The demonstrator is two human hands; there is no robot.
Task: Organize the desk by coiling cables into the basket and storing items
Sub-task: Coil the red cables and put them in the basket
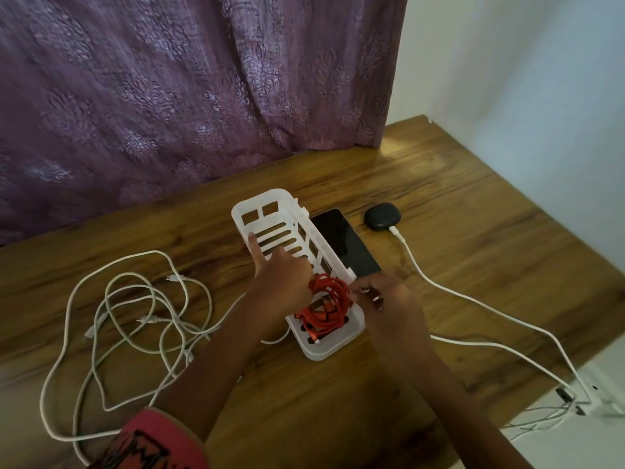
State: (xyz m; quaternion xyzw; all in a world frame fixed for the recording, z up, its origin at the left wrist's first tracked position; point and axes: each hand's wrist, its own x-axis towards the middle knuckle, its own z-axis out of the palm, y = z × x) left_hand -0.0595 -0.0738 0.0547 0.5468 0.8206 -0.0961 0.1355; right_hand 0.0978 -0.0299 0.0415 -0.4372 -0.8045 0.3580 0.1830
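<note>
A white slotted basket (267, 218) lies lengthwise in the middle of the wooden desk (456, 204). A coiled red cable (329, 304) sits in its near end. My left hand (282, 272) grips the top of the red coil, with the index finger stretched along the basket's left rim. My right hand (385, 296) is at the basket's near right corner and pinches the coil's edge. A tangle of white cables (135, 309) lies loose on the desk to the left.
A black phone (345, 242) lies flat against the basket's right side. A black earbud case (382, 216) sits behind it with a white cable (473, 299) running to a plug over the desk's right edge. A purple curtain (169, 96) hangs behind the desk.
</note>
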